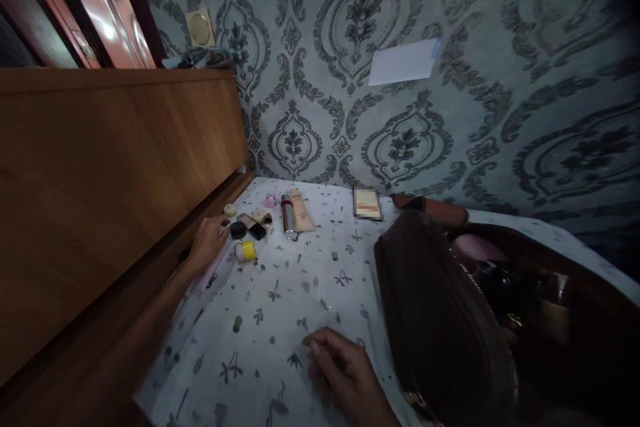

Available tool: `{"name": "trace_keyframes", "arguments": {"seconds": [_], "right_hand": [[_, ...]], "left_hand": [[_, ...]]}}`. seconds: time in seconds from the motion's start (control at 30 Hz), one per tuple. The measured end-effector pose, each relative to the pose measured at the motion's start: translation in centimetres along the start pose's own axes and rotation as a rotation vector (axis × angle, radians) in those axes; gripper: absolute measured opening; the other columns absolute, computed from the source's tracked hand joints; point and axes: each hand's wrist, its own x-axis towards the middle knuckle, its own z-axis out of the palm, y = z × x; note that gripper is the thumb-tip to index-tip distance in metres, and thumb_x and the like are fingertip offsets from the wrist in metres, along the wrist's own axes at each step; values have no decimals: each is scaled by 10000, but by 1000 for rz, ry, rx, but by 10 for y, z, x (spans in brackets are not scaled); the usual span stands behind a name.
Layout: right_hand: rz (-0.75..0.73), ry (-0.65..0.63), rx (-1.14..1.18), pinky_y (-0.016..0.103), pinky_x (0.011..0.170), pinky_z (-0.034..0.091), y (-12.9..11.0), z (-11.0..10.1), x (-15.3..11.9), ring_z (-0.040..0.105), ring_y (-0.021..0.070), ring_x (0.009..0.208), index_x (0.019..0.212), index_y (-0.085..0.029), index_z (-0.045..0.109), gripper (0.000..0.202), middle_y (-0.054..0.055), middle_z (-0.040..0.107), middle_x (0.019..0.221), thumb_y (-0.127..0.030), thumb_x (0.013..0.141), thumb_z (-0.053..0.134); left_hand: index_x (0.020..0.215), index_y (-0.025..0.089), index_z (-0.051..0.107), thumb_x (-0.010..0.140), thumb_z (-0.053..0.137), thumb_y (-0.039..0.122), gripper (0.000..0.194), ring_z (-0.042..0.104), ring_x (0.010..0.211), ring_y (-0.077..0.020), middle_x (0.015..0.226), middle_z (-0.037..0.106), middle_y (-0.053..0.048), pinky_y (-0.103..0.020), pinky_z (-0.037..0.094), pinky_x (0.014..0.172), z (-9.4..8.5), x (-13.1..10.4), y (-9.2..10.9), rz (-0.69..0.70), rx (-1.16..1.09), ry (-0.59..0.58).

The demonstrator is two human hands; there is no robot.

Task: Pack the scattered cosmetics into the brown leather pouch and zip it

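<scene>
My left hand [209, 239] reaches in from the left to the bed or table edge, fingers slightly apart beside a black round case [238, 230] and a cream round item [230, 210]. Nothing shows in its fingers. Low in the middle, my right hand [343, 367] is above the patterned white sheet [280, 307], its fingers curled together; a small pink spot shows by the fingertips, too unclear to name. Close to my left hand are a yellow-and-white jar [245, 251], a black item [257, 231], a silver-and-red cylinder [289, 217] and a peach tube [301, 211].
A large dark brown bag [440, 313] gapes open at the right, with several items inside. A beige palette [367, 203] lies near the wall, left of a brown pouch [440, 212]. A wooden cabinet [120, 180] borders the left side.
</scene>
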Motion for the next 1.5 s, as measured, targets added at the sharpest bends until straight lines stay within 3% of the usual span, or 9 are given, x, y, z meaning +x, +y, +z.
{"name": "trace_keyframes", "arguments": {"seconds": [0.17,0.37,0.53,0.67,0.83,1.1,1.3,1.37,1.5], "right_hand": [[-40,-27,-30,213,470,344,-1,0,-3,406,88,452,797,-174,598,546,-41,499,546,-705,878,500],[-52,-54,-65,224,469,313,1,-2,-3,389,94,462,803,-180,594,513,-35,495,566,-666,912,468],[-60,-82,-118,228,472,315,1,-3,-4,411,106,472,791,-186,575,495,-23,508,585,-642,928,438],[-92,-92,-162,229,487,330,3,-5,-3,440,118,499,802,-186,578,477,-12,525,596,-611,943,415],[-86,-107,-153,223,504,334,1,-6,-1,443,115,526,756,-185,557,448,-12,515,599,-591,915,455],[-62,-102,-68,219,520,373,-12,-6,-6,488,110,514,792,-167,588,359,-13,543,604,-492,903,483],[-56,-61,-82,180,508,388,-13,-4,-17,503,87,501,806,-143,660,221,-20,580,609,-281,881,504],[-114,-76,-162,170,527,393,-15,-10,-26,525,84,518,795,-137,700,201,-21,605,612,-196,854,517],[-214,-85,-419,180,604,421,-18,-28,-48,631,122,645,878,-133,762,207,30,732,743,-119,825,563]], "left_hand": [[1162,159,631,916,649,370,325,607,1127,-252,1201,650,-88,-486,483,979,12,28,-6,-53,9,-119],[1160,160,632,930,634,393,327,633,1072,-236,1195,649,-85,-471,517,938,23,34,-7,-97,-114,-167],[1114,161,646,855,707,398,357,612,1120,-259,1164,668,-85,-482,463,998,14,32,-8,-106,-359,-132],[1108,165,647,695,807,431,517,596,1160,-269,1169,679,-93,-389,454,1006,0,25,2,-58,-689,-164],[1099,173,666,639,838,531,607,644,1014,-214,1103,697,-80,-310,505,883,-9,1,36,-25,-1104,-303],[1050,186,716,587,892,541,610,670,755,-144,907,721,-52,-201,516,650,1,-53,107,-30,-1490,-556],[1053,221,763,585,922,418,532,677,843,-155,997,734,-57,-180,541,692,-16,-78,152,-13,-1515,-642],[1050,233,772,583,923,410,522,684,862,-167,995,743,-56,-194,558,747,-26,-79,166,17,-1431,-625],[1022,266,773,574,918,412,493,694,843,-187,939,748,-39,-194,571,705,-41,-74,202,131,-1271,-590]]}}
